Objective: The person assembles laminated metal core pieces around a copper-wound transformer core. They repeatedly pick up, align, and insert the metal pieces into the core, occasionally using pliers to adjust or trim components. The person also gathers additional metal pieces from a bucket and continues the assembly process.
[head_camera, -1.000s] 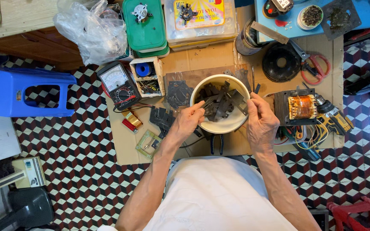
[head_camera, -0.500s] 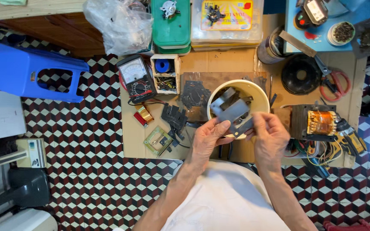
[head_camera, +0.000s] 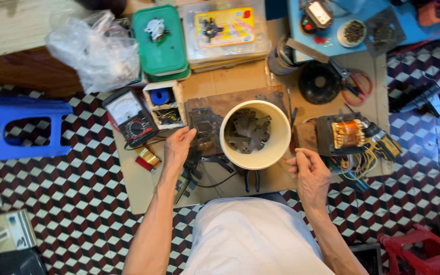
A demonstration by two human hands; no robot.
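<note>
Two bare hands are flanking a cream bucket (head_camera: 255, 133) already holding dark metal plates (head_camera: 247, 131): left hand (head_camera: 178, 146) reaching, fingers loosely spread, toward more plates (head_camera: 204, 122) beside it, right hand (head_camera: 307, 172) curled, apparently empty.

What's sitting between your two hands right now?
In the head view, the round cream bowl of dark metal plates sits between the left hand and right hand; blue-handled pliers lie just below it.

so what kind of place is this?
Likely an electrical repair spot set up on a floor: analog multimeter with black case, transformer with copper winding, cream round tub of grey metal plates.
</note>
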